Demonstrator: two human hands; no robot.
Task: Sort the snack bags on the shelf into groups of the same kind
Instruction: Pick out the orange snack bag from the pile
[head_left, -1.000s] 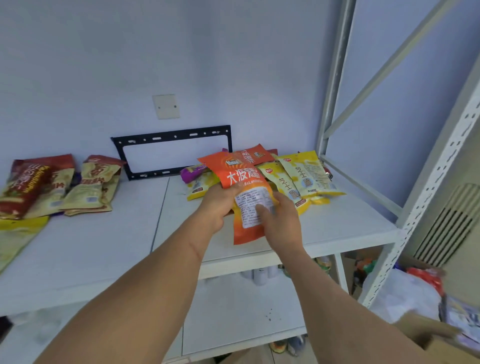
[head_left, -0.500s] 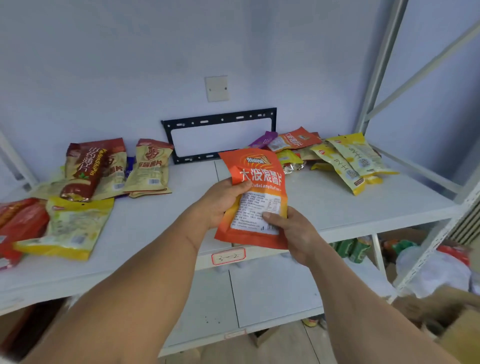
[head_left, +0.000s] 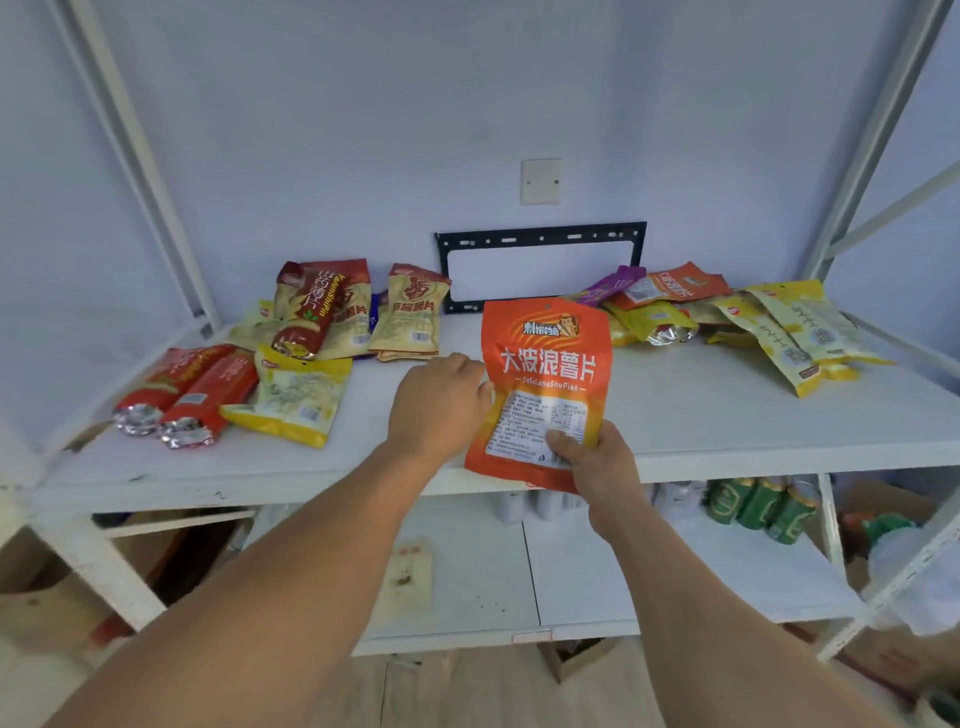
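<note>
While both forearms reach in from the bottom edge, the orange snack bag (head_left: 545, 384) stands upright in the air above the front lip of the white shelf (head_left: 675, 415), at the centre of view. The right hand (head_left: 597, 462) pinches its lower right corner, thumb pressed on the printed label and the other fingers hidden behind the pack. The left hand (head_left: 439, 410) meets the bag's left edge at mid-height, knuckles up and fingers curled; its fingertips are hidden behind the pack, so whether they clamp the edge cannot be told.

On the shelf, at nine o'clock of the bag, lie two red packs (head_left: 192, 395) and a yellow pack (head_left: 301, 397); at ten o'clock, beige-and-brown bags (head_left: 332, 312) overlap. At two o'clock lies a mixed heap (head_left: 654, 301) of purple, orange and yellow packs, and at three o'clock pale yellow bags (head_left: 800, 332). At twelve o'clock a black metal frame (head_left: 540, 239) leans on the pale wall under a blank wall plate (head_left: 541, 181). Green cans (head_left: 758, 506) stand on the lower shelf at four o'clock.
</note>
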